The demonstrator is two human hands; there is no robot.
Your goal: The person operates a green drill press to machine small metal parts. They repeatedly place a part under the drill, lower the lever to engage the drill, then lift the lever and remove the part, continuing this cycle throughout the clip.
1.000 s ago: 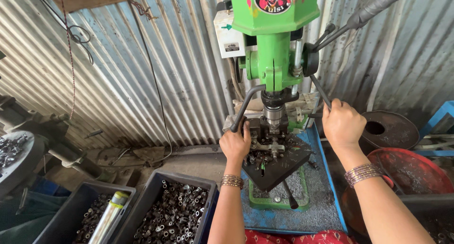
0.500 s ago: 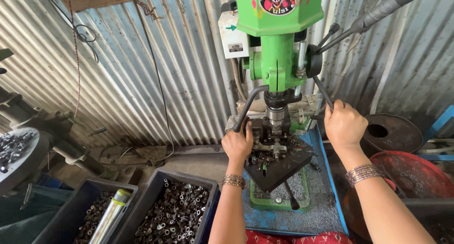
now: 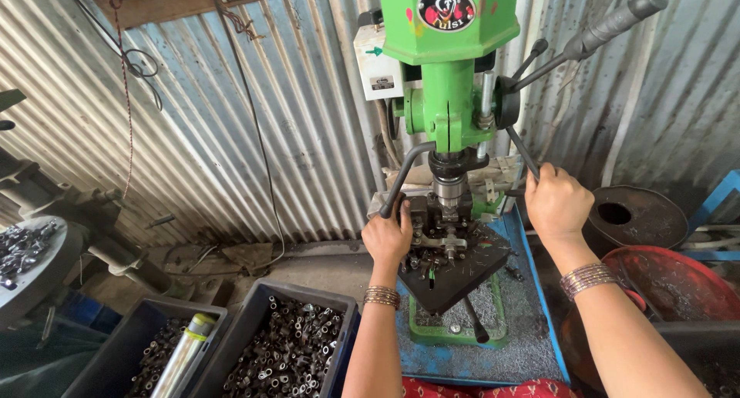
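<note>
A green drill press [image 3: 447, 74] stands in front of me against a corrugated metal wall. My right hand [image 3: 556, 201] is shut on one of its black feed-lever handles, low on the machine's right side. My left hand [image 3: 388, 236] grips the lower end of a curved black lever at the left of the dark vise [image 3: 443, 228] under the spindle [image 3: 449, 184]. A small metal part sits clamped in the vise, partly hidden. The black work table [image 3: 455, 271] below carries metal chips.
Two dark bins [image 3: 285, 344] of small metal sleeves sit at lower left; a plastic bottle [image 3: 185, 348] lies in the left one. A red tub [image 3: 678, 282] and a round dark metal plate [image 3: 632, 213] stand at right. A machine part with loose pieces [image 3: 23, 248] is at far left.
My right hand has pulled the feed handle slightly lower and the view has shifted a little; my left hand stays on the vise lever.
</note>
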